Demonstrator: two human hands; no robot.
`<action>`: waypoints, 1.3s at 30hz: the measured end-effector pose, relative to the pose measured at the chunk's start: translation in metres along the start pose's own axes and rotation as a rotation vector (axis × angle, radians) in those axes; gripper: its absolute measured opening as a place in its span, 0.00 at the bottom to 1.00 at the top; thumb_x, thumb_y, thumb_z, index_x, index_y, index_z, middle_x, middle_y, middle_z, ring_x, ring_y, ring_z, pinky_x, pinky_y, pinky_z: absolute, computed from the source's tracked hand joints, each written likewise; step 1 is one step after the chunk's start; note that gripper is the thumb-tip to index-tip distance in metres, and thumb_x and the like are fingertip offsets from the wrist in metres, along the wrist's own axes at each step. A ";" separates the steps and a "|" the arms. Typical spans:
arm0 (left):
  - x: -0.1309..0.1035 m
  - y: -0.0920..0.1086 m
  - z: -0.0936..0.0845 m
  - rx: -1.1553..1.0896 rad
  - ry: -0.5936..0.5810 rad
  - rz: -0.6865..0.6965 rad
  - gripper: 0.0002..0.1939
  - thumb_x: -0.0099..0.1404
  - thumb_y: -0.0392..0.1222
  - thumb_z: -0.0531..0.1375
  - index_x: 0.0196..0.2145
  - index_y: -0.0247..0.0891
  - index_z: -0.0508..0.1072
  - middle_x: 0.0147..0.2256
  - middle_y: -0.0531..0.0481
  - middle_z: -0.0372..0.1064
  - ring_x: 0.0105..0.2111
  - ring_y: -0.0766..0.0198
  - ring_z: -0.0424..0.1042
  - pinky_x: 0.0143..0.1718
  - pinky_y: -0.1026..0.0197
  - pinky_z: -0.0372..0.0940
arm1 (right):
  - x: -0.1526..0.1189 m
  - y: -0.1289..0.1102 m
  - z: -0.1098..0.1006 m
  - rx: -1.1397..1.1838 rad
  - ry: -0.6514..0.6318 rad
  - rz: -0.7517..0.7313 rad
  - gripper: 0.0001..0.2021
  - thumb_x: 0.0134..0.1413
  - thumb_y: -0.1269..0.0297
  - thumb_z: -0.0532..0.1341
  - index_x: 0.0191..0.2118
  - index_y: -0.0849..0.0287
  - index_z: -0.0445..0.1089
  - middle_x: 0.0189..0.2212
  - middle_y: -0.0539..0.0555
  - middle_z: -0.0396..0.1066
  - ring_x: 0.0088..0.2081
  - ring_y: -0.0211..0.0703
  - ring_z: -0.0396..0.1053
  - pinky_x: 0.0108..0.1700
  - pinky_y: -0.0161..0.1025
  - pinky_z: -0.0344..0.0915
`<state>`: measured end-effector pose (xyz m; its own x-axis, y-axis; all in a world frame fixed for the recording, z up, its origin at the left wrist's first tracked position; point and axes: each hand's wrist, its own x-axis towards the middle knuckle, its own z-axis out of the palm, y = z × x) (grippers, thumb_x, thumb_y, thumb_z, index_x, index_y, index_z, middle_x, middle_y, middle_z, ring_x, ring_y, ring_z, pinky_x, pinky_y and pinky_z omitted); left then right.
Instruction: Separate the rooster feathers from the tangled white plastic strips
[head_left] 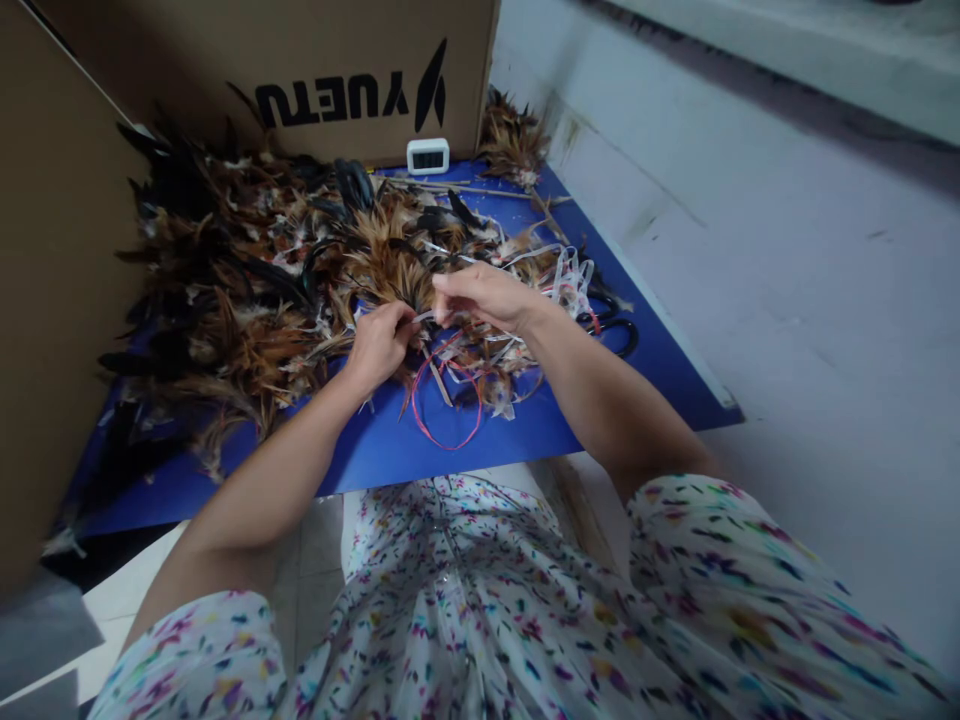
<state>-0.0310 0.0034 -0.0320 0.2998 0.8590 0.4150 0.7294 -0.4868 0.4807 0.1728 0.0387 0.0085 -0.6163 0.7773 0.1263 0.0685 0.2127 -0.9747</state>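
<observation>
My left hand and my right hand are close together over the blue table. Both are closed in a pinch, with a short piece of thin whitish strip stretched between their fingertips. Brown feathers fan out just behind the fingers. Below the hands, a thin stick points toward the front edge, and a loop of pink string lies around its lower end. To the right of my right hand is a tangle of clear strips.
Heaps of brown and black feathers cover the left of the blue table. Black scissor handles lie at the right. Behind stand a small white digital clock and a cardboard box; a pale wall borders the right side.
</observation>
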 end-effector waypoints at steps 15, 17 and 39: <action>-0.001 0.003 -0.002 -0.059 -0.004 -0.022 0.03 0.62 0.32 0.60 0.32 0.39 0.72 0.31 0.50 0.75 0.35 0.59 0.74 0.41 0.58 0.66 | 0.003 0.018 0.019 -0.859 0.092 -0.186 0.10 0.57 0.71 0.57 0.36 0.64 0.76 0.34 0.54 0.70 0.33 0.38 0.61 0.39 0.36 0.55; -0.001 0.004 -0.003 -0.072 -0.001 -0.053 0.04 0.61 0.32 0.60 0.32 0.39 0.72 0.31 0.50 0.75 0.34 0.60 0.73 0.40 0.59 0.66 | 0.003 0.015 0.019 -0.850 0.065 -0.161 0.08 0.56 0.72 0.58 0.34 0.64 0.75 0.31 0.52 0.69 0.31 0.36 0.60 0.38 0.35 0.54; 0.004 -0.008 0.001 -0.487 0.047 -0.273 0.09 0.50 0.39 0.67 0.25 0.39 0.69 0.23 0.55 0.72 0.23 0.66 0.72 0.26 0.65 0.66 | 0.008 0.025 0.022 -0.463 0.114 -0.161 0.11 0.51 0.72 0.58 0.39 0.66 0.76 0.30 0.51 0.74 0.32 0.36 0.67 0.39 0.35 0.61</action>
<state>-0.0351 0.0107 -0.0352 0.1042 0.9616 0.2540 0.4048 -0.2743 0.8723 0.1529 0.0371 -0.0193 -0.5596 0.7675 0.3126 0.3363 0.5551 -0.7608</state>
